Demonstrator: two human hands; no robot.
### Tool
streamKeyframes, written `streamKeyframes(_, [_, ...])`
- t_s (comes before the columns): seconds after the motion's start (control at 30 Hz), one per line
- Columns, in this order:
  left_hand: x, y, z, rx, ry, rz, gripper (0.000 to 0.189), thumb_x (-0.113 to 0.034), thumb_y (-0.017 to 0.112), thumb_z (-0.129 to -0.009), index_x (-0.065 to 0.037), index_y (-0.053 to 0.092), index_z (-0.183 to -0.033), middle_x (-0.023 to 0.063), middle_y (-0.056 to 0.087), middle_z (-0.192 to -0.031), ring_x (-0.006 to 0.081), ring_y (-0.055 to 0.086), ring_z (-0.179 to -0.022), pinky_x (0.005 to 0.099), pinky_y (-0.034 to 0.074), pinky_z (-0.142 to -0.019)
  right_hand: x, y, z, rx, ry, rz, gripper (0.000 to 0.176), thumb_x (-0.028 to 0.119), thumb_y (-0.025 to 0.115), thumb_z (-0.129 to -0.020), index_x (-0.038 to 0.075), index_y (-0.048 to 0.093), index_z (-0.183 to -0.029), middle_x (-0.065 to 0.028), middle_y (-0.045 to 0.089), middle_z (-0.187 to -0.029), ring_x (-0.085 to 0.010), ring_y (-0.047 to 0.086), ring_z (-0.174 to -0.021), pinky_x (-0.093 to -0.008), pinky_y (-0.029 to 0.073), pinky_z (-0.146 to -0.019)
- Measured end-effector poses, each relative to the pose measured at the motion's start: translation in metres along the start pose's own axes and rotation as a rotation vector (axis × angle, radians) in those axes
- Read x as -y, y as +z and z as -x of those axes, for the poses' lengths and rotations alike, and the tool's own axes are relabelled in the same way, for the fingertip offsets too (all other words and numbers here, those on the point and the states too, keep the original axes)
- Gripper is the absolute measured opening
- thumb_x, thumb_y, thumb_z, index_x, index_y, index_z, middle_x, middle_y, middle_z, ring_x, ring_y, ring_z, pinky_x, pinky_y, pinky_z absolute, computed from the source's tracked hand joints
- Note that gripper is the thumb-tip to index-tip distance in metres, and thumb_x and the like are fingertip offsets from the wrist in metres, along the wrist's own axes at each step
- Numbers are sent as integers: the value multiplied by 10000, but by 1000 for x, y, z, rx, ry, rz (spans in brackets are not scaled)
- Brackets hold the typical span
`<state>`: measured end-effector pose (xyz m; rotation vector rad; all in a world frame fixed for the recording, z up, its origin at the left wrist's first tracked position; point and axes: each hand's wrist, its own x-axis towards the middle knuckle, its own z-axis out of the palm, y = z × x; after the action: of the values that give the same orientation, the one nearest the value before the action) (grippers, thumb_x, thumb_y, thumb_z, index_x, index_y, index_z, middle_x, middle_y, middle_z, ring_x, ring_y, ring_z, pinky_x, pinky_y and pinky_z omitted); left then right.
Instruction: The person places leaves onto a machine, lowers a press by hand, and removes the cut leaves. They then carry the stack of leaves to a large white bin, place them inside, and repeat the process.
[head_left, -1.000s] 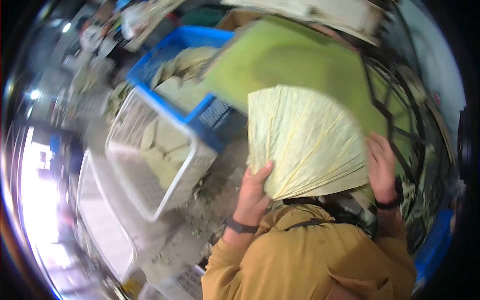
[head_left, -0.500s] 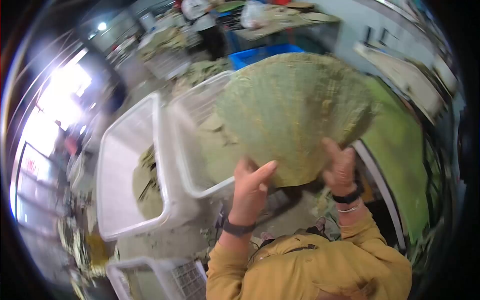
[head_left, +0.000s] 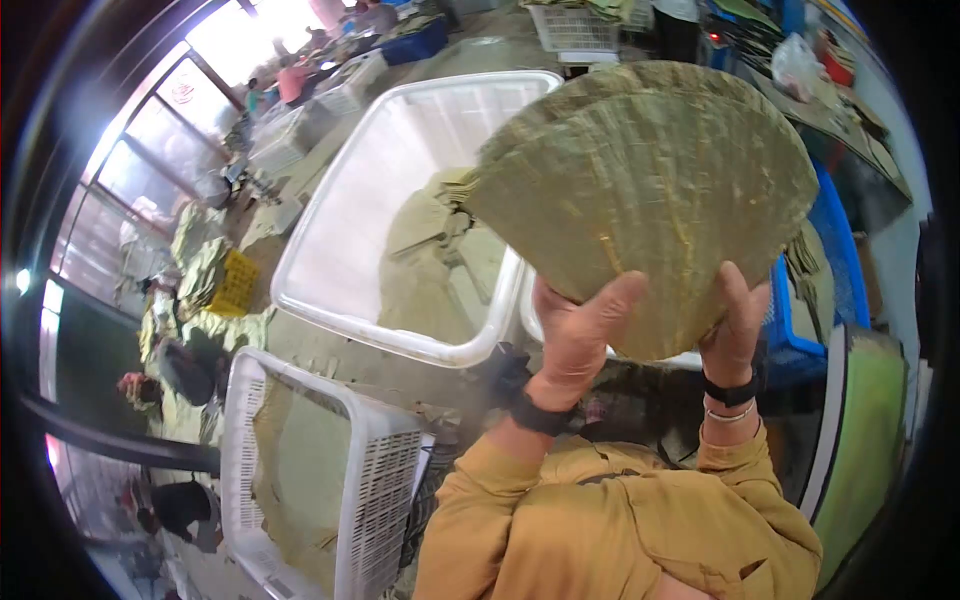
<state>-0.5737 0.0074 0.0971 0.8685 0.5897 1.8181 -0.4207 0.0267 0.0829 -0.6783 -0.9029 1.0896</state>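
Observation:
A large fan-shaped bundle of dried, grey-green leaves [head_left: 650,200] is held up in front of me, its wide curved edge away from me. My left hand [head_left: 585,335] grips the narrow lower end from the left, thumb on top. From the right, my right hand [head_left: 738,325] grips the same end, its thumb also on the upper face. The fingers beneath are largely hidden. The bundle's left edge overlaps the right side of a big white tub [head_left: 350,220], where similar leaves [head_left: 430,270] lie inside. A second white tub is mostly covered by the bundle.
A white slatted basket [head_left: 385,480] with flat leaves stands at lower left. A blue crate [head_left: 845,260] holding leaves is at right, beside a green-topped surface [head_left: 865,430]. A yellow basket [head_left: 235,285] sits farther left. Other people work in the background and at far left.
My view has swung to the left. Both hands still hold the leaf bundle, which now appears by the larger white tub instead of over the second one.

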Motion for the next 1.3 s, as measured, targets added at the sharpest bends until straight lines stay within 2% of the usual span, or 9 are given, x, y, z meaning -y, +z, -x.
streamKeyframes(0.1, [-20, -19, -36, -221, 148, -2, 534, -106, 716, -824, -23, 448, -1279, 79, 547, -1217, 201, 535, -1095, 350, 440, -945, -20, 54, -23, 287, 242, -75, 580, 91, 674, -780, -2, 419, -1292, -95, 558, -1197, -190, 568, -1043, -326, 455, -900])
streamKeyframes(0.33, [-67, -106, -46, -491, 244, -27, 572, -212, 658, -885, -30, 371, -1346, 96, 507, -1276, 227, 510, -1144, 380, 424, -979, -83, 158, -53, 654, 373, 6, 559, 71, 703, -788, -17, 444, -1275, -97, 572, -1174, -158, 562, -1017, -308, 460, -892])
streamKeyframes(0.4, [-85, -139, -32, -591, 294, -74, 471, -218, 614, -915, -40, 400, -1294, 114, 526, -1229, 242, 529, -1108, 389, 446, -924, -101, 190, -85, 903, 430, 205, 510, 63, 713, -790, -41, 482, -1233, -81, 608, -1101, -132, 575, -955, -284, 473, -859])
streamKeyframes(0.53, [-120, -220, 29, -764, 107, -222, 129, -106, 541, -934, -51, 502, -1043, 129, 598, -961, 250, 587, -911, 380, 468, -787, -179, 259, -127, 1096, 496, 238, 507, 19, 714, -768, -53, 502, -1223, -72, 628, -1059, -133, 585, -932, -276, 487, -837])
streamKeyframes(0.73, [-156, -277, 106, -865, -135, -84, 107, -36, 520, -908, -22, 529, -1013, 135, 620, -944, 243, 604, -858, 381, 474, -806, -337, 341, -122, 1306, 750, 448, 527, -17, 687, -764, -55, 483, -1249, -85, 616, -1114, -143, 591, -994, -287, 488, -884])
streamKeyframes(0.9, [-187, -299, 140, -812, -343, -19, 151, -4, 488, -896, 4, 535, -1040, 138, 605, -1010, 221, 590, -963, 371, 457, -891, -455, 370, -83, 1226, 988, 608, 541, 67, 698, -785, -15, 471, -1268, -111, 600, -1130, -186, 605, -983, -313, 514, -813])
streamKeyframes(1.07, [-201, -293, 168, -1068, -289, -110, 130, -40, 517, -908, -6, 545, -1029, 132, 613, -974, 234, 607, -942, 372, 475, -888, -619, 301, -114, 1123, 821, 1006, 410, 209, 652, -856, 11, 519, -1189, -71, 591, -978, -165, 591, -806, -299, 476, -619])
streamKeyframes(1.2, [-229, -327, 240, -1583, 13, -267, 98, -87, 548, -914, -2, 558, -961, 138, 644, -816, 250, 631, -759, 370, 527, -756, -604, 314, -107, 1102, 827, 877, 343, 227, 639, -865, 31, 539, -1128, -26, 587, -932, -114, 583, -733, -253, 457, -602])
streamKeyframes(1.3, [-268, -368, 330, -1723, 190, -73, 116, -118, 550, -913, -2, 545, -916, 134, 627, -869, 243, 628, -828, 338, 529, -754, -571, 339, -109, 1217, 801, 707, 351, 238, 614, -900, 17, 529, -1159, -37, 605, -1005, -127, 616, -840, -235, 476, -665])
